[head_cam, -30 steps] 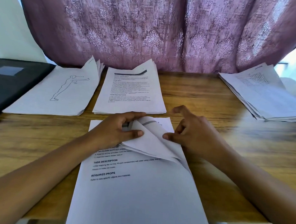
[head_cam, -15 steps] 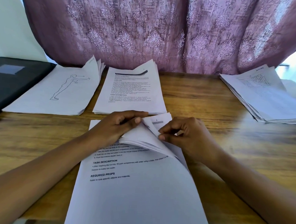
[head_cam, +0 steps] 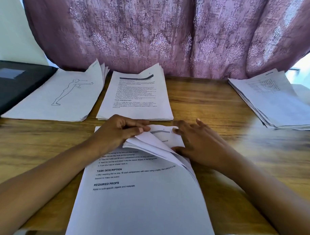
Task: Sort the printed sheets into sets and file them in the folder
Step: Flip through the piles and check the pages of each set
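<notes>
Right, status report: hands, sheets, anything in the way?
Left hand pinches lifted corners of near stack. Right hand rests spread on exposed sheet. Folder far left, unobstructed.

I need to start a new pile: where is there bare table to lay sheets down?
Bare wood lies between the middle stack and the right stack, and more in front of the right stack, beyond the right hand. The back left is crowded: folder, drawing stack and middle stack leave hardly a gap. The near stack fills the centre.
</notes>
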{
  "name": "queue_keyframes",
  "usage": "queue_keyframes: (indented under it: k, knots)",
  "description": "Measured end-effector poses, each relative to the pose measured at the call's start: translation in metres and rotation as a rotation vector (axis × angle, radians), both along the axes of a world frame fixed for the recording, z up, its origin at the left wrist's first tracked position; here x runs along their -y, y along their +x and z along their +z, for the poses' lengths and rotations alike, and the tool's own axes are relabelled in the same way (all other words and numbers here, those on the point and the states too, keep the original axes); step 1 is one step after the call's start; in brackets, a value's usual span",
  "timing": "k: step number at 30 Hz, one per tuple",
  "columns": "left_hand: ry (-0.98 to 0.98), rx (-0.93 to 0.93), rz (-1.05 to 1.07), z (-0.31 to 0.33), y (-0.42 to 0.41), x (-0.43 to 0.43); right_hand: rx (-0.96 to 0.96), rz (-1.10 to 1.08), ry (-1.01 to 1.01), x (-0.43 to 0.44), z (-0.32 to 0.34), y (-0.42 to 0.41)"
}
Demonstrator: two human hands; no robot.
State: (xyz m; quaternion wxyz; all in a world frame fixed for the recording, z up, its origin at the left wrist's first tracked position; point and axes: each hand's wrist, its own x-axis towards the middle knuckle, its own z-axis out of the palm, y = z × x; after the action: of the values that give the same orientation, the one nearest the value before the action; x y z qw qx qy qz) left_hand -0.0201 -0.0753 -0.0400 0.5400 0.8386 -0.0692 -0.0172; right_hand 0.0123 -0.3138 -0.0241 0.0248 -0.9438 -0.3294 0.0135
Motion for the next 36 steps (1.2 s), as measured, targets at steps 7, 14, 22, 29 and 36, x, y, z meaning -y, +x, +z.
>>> queue_keyframes:
  k: [7,14,22,29,36]
  knots:
    - [-0.024,0.057,0.124,0.003,-0.003,0.004,-0.024,-0.020,0.223,-0.004,0.012,-0.018]
    - [-0.155,0.080,0.088,0.001,-0.005,-0.004,-0.425,-0.238,0.618,0.002,0.013,-0.012]
    - [0.275,0.233,0.151,0.000,-0.002,0.005,-0.135,-0.330,0.636,0.008,0.017,-0.006]
    - [0.523,0.336,0.246,0.008,-0.002,0.000,-0.052,-0.444,0.599,0.021,0.018,0.006]
    - [0.357,0.120,0.387,-0.006,-0.089,-0.018,0.019,-0.455,0.579,0.012,0.001,-0.001]
